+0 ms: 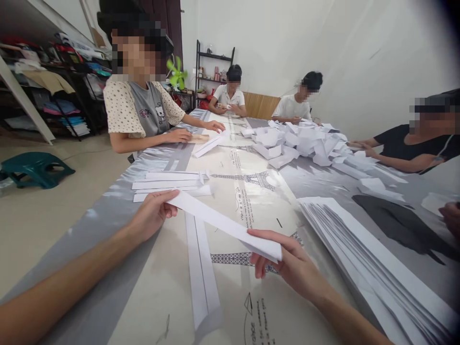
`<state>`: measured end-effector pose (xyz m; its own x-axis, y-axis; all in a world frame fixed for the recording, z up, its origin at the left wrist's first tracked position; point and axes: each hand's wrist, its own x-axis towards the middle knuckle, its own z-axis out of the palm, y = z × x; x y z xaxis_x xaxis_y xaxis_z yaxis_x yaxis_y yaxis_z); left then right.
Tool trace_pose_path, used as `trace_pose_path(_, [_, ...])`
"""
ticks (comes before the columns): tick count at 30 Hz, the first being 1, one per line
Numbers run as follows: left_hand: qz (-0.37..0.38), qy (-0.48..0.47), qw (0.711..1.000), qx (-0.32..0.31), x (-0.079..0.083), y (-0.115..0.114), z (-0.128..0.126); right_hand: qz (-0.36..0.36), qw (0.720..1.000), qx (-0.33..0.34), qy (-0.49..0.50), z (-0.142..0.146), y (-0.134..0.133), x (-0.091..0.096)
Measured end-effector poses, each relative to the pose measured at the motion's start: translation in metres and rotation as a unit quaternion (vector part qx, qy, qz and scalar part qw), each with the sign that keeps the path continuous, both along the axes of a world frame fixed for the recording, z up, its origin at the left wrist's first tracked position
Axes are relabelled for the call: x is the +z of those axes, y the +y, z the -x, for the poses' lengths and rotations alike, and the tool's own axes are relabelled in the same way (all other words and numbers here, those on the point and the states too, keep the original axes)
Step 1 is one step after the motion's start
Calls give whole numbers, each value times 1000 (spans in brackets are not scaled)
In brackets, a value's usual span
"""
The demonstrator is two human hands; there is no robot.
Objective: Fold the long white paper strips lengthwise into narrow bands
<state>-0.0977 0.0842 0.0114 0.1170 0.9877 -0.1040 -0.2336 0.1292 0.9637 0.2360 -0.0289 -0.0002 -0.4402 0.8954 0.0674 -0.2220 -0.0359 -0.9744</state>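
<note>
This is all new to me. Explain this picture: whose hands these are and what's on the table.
No machine here: a person works bare-handed, and this picture comes from the camera on their head, looking forward and down. The left hand and right hand hold a white paper strip, one near each end. Below it, a folded paper strip lies on the Eiffel Tower-print tablecloth. More strips lie beyond the left hand, a stack of paper at the right, a heap of folded paper pieces farther back. Other people are nearby.
</note>
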Motion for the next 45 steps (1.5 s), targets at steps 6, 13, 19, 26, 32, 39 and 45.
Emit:
trace_pose_path(6, [-81, 43, 996, 10, 4, -1, 3, 41, 994, 97, 13, -2, -1, 11])
trace_pose_path(13, [-156, 160, 968, -117, 11, -30, -19, 52, 983, 44, -173, 12, -9, 7])
trace_pose_path(19, [-159, 190, 957, -152, 14, -57, -40, 47, 978, 31, -200, 30, -19, 11])
trace_pose_path(26, [-78, 180, 963, -184, 10, -56, -43, 45, 970, 34, -236, 27, -20, 11])
trace_pose_path(32, [-66, 204, 926, -311, 5, -76, -55, 49, 974, 36, -218, 33, -22, 9])
trace_pose_path(39, [-52, 225, 919, -319, 1, -86, -63, 28, 978, 15, -204, 44, -30, 0])
trace_pose_path(45, [-8, 153, 935, -321, 3, -82, -61, 14, 977, -2, -212, 44, -30, 0])
